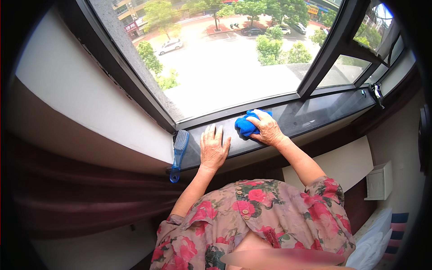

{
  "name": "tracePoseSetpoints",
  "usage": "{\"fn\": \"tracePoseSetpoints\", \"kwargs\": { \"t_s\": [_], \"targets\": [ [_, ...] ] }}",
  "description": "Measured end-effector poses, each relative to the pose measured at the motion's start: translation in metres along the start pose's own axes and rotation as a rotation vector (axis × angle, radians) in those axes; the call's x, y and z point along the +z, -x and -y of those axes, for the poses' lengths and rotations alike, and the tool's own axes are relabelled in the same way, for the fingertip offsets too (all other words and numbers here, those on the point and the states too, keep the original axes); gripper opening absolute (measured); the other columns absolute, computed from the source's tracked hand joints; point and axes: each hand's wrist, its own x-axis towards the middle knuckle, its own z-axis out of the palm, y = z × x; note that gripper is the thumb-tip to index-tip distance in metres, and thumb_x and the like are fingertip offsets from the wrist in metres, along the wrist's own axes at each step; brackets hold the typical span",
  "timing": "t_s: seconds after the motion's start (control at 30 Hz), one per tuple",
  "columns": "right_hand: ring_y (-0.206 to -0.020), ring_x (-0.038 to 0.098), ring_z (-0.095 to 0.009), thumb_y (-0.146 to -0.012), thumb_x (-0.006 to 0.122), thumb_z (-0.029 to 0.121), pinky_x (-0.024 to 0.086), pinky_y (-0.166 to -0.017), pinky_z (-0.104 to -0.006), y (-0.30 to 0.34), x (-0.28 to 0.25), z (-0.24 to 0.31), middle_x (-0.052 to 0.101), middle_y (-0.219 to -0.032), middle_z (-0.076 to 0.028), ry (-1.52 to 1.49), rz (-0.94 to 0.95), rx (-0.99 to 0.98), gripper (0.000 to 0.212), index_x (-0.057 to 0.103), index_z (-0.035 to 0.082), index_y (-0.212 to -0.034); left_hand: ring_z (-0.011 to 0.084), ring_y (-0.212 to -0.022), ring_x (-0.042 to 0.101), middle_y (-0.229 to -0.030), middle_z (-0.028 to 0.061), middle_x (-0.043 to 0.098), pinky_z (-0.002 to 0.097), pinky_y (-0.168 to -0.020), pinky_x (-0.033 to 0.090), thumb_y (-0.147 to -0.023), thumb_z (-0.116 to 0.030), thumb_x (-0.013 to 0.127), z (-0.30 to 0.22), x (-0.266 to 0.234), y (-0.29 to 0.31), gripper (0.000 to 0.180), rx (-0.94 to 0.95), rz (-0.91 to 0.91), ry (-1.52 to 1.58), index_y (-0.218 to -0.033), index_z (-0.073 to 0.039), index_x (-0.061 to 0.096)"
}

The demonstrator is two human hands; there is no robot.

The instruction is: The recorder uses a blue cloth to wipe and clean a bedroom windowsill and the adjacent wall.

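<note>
My right hand (268, 130) grips a bunched blue cloth (245, 126) and presses it on the dark window sill (292, 118), close to the window frame. Flat on the same sill, to the left, rests my left hand (213, 147), fingers stretched out and holding nothing. A blue brush (181, 143) with pale bristles lies beside it at the sill's left end, its handle reaching over the front edge. The bristles face up.
Above the sill stands a dark-framed window (238, 58), with parked cars and trees outside. Dark red curtains (90, 189) hang at the left. Small dark items (376, 92) sit at the sill's far right end. A white box-like unit (379, 182) is at the right.
</note>
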Motion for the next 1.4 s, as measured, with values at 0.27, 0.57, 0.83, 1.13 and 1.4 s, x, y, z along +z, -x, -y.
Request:
{"fn": "tracePoseSetpoints", "kwargs": {
  "t_s": [0.27,0.57,0.83,1.13,1.4],
  "targets": [
    [-0.120,0.056,-0.041,-0.073,0.082,0.031,0.044,-0.104,-0.0488,0.057,-0.040,-0.106,0.056,-0.129,-0.021,0.157,-0.191,0.220,0.063,0.057,0.014,-0.128,0.0389,-0.140,0.038,-0.146,0.0231,0.046,0.0497,-0.118,0.025,-0.097,-0.044,0.058,-0.005,-0.001,-0.001,0.057,-0.048,0.077,-0.148,-0.137,-0.003,0.055],
    [-0.121,0.051,-0.043,-0.081,0.077,0.039,0.040,-0.104,-0.0512,0.107,-0.048,-0.138,0.053,-0.130,-0.021,0.240,-0.332,0.437,0.058,0.055,0.013,-0.128,0.0392,-0.139,0.037,-0.144,0.0234,0.047,0.0515,-0.117,0.026,-0.097,-0.046,0.056,-0.005,-0.001,-0.003,0.057,-0.049,0.077,-0.145,-0.134,-0.002,0.057],
    [-0.127,0.049,-0.043,-0.066,0.088,0.031,0.040,-0.109,-0.0531,0.123,-0.037,-0.043,0.049,-0.137,-0.023,0.201,-0.345,0.223,0.076,0.051,0.015,-0.130,0.0394,-0.139,0.038,-0.144,0.0233,0.047,0.0517,-0.116,0.026,-0.096,-0.044,0.058,-0.004,-0.001,0.000,0.055,-0.033,0.065,-0.147,-0.133,-0.002,0.057],
    [-0.122,0.054,-0.041,-0.048,0.095,0.030,0.045,-0.104,-0.0490,0.144,-0.064,-0.119,0.052,-0.135,-0.021,0.302,-0.250,0.258,0.096,0.049,0.015,-0.130,0.0405,-0.139,0.038,-0.145,0.0254,0.046,0.0510,-0.116,0.027,-0.097,-0.042,0.058,-0.006,0.000,-0.001,0.054,-0.015,0.053,-0.146,-0.133,-0.002,0.058],
    [-0.121,0.053,-0.041,-0.050,0.095,0.031,0.043,-0.106,-0.0506,0.121,-0.031,-0.046,0.052,-0.130,-0.022,0.315,-0.360,0.281,0.091,0.052,0.015,-0.128,0.0415,-0.141,0.034,-0.148,0.0262,0.042,0.0510,-0.117,0.026,-0.097,-0.042,0.057,-0.006,-0.002,0.000,0.053,-0.017,0.080,-0.177,-0.134,-0.003,0.058]
  ]
}}
